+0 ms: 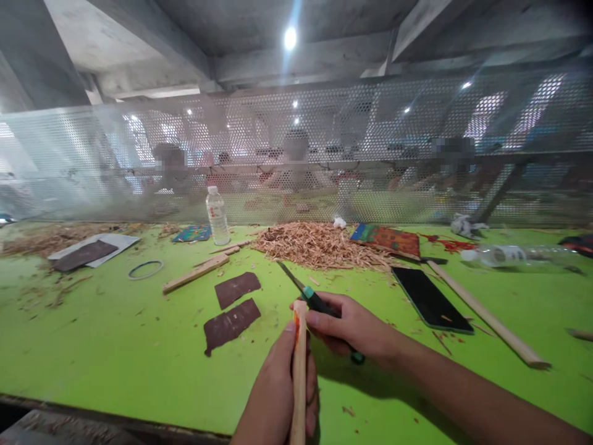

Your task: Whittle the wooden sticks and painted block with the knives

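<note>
My left hand is wrapped round a pale wooden stick, with the thumb along its side. Red-orange colour marks the stick near its top end. In my right hand is a hand tool with a black and teal handle and a narrow dark blade, pointing away to the upper left. Whether that blade is a knife or a file I cannot tell. The fingertips of my right hand are close against the stick's top. Two brown sandpaper pieces lie left of my hands on the green table.
A wood-shavings heap lies beyond my hands. A water bottle stands upright; a clear bottle lies at right. A phone, a long wooden stick and a wood strip lie around. Behind stands a perforated screen.
</note>
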Demonstrator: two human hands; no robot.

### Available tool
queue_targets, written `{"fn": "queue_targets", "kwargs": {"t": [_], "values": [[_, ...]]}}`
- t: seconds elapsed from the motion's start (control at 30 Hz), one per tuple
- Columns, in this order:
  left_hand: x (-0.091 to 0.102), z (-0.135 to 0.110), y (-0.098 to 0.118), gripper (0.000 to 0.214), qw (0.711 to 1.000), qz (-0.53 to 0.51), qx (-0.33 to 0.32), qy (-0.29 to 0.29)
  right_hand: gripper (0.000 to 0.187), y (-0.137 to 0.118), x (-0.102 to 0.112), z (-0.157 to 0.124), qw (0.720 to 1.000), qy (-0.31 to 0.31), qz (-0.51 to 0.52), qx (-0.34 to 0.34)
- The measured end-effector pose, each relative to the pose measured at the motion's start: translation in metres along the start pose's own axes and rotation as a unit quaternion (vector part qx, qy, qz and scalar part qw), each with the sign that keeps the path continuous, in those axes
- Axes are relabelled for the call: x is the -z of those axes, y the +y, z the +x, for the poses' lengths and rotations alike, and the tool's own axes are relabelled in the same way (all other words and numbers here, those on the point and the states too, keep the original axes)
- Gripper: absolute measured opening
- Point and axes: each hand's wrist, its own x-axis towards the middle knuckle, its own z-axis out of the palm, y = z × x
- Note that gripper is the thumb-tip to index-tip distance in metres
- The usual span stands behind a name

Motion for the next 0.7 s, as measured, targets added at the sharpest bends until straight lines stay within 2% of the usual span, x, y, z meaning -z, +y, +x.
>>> {"fn": "queue_targets", "kwargs": {"t": [0.13, 0.17, 0.2, 0.23, 0.27, 0.3, 0.33, 0.37, 0.47, 0.53, 0.6, 0.7], "values": [[-0.002, -0.007, 0.009, 0.074, 0.998, 0.047, 0.040, -0.026, 0.049, 0.004, 0.002, 0.000, 1.000, 0.007, 0.027, -0.006], [0.002, -0.009, 0.015, 0.070, 0.996, 0.077, 0.025, -0.031, 0.048, 0.005, 0.004, 0.000, 0.999, 0.016, 0.033, -0.006], [0.007, -0.009, 0.023, 0.063, 0.992, 0.124, -0.023, -0.015, 0.048, 0.006, 0.006, 0.000, 0.999, 0.028, 0.036, -0.007], [0.016, -0.007, 0.034, 0.053, 0.975, 0.207, -0.076, -0.019, 0.048, 0.007, 0.008, 0.001, 0.998, 0.043, 0.035, -0.009], [0.026, -0.002, 0.048, 0.046, 0.944, 0.307, -0.123, -0.012, 0.048, 0.007, 0.010, 0.002, 0.998, 0.060, 0.032, -0.013], [0.039, 0.006, 0.064, 0.042, 0.891, 0.425, -0.157, -0.009, 0.049, 0.008, 0.011, 0.003, 0.997, 0.074, 0.029, -0.017], [0.053, 0.017, 0.082, 0.041, 0.810, 0.557, -0.182, 0.021, 0.050, 0.009, 0.013, 0.004, 0.996, 0.086, 0.025, -0.019], [0.067, 0.030, 0.101, 0.035, 0.772, 0.605, -0.188, 0.055, 0.051, 0.009, 0.014, 0.006, 0.995, 0.096, 0.024, -0.019], [0.108, 0.080, 0.155, 0.022, 0.703, 0.679, -0.167, 0.134, 0.052, 0.009, 0.016, 0.009, 0.992, 0.118, 0.038, -0.017], [0.129, 0.112, 0.179, 0.028, 0.666, 0.711, -0.142, 0.178, 0.052, 0.009, 0.018, 0.010, 0.991, 0.125, 0.049, -0.015], [0.142, 0.139, 0.192, 0.034, 0.638, 0.734, -0.120, 0.201, 0.052, 0.009, 0.020, 0.009, 0.990, 0.128, 0.055, -0.014], [0.153, 0.166, 0.196, 0.036, 0.602, 0.761, -0.096, 0.221, 0.053, 0.008, 0.024, 0.009, 0.990, 0.130, 0.057, -0.014]]}}
